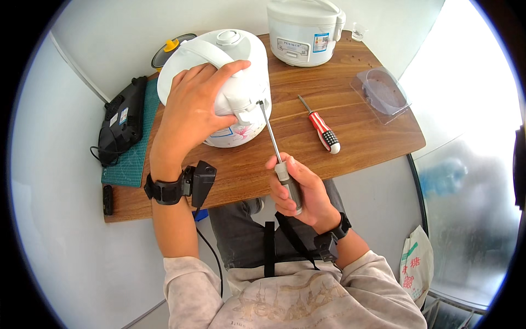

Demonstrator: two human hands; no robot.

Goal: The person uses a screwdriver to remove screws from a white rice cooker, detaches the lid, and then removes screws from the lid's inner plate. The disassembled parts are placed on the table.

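A white rice cooker (246,46) with a floral print low on its side stands on the wooden table in front of me, tilted or turned a little. My left hand (194,104) grips its lid from the left, fingers spread over the top and thumb by the front latch (245,113). In my right hand (304,189) is a flat-bladed screwdriver (272,134) with a grey handle. Its shaft points up and away, and the tip meets the cooker beside the latch. Whether the tip sits in a gap cannot be seen.
To the right lies a second screwdriver (324,131) with a striped handle. Behind stand another rice cooker (301,35) and a clear cup (358,33). A clear plastic tray (383,94) rests far right. At left, a black device (121,123) lies on a green mat (129,171).
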